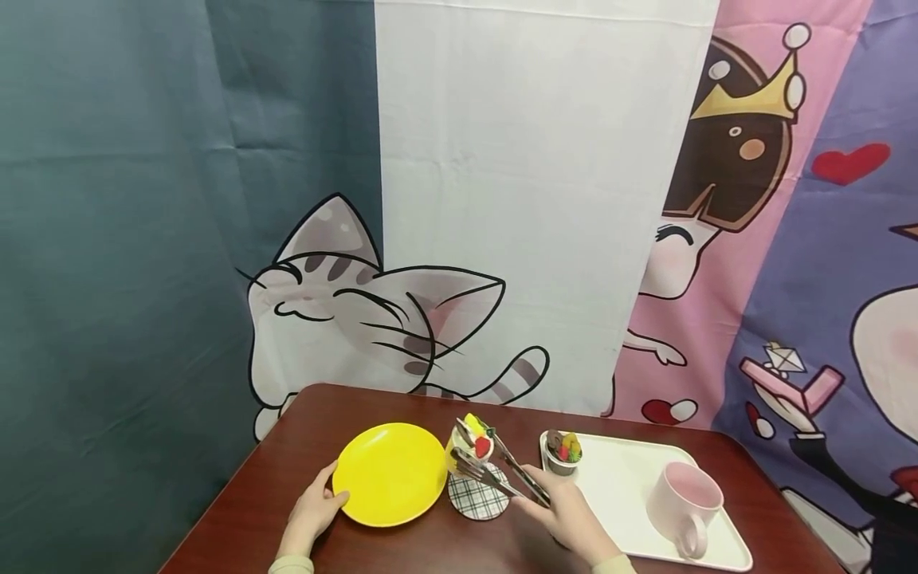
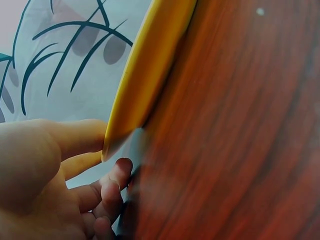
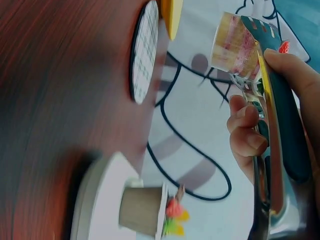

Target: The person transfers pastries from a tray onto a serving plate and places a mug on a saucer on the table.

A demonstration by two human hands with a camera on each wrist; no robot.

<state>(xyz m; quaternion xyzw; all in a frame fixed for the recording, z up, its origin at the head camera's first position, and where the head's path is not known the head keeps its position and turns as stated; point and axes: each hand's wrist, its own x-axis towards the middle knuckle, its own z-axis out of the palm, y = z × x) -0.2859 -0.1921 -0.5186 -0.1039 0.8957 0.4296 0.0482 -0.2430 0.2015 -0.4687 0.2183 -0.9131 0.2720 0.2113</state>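
Note:
At its left rim a round yellow plate (image 1: 390,474) is pinched by my left hand (image 1: 313,510); the left wrist view shows thumb and fingers at the edge. My right hand (image 1: 566,514) grips metal serving tongs (image 3: 287,125) with dark handle panels. Between their forked tips, a small dessert cup (image 3: 230,45) with pinkish-yellow layers and fruit on top is clamped. In the head view the cup overlaps the far edge of a round plaid coaster (image 1: 479,496), just right of the plate; the right wrist view shows it raised off the table.
On the right a white tray (image 1: 617,494) carries a pink mug (image 1: 684,502) near its front corner. A second dessert cup (image 1: 562,454), topped with colourful fruit, stands at the tray's back left corner. Behind the brown table (image 1: 237,518) hangs a cartoon-printed curtain (image 1: 516,199).

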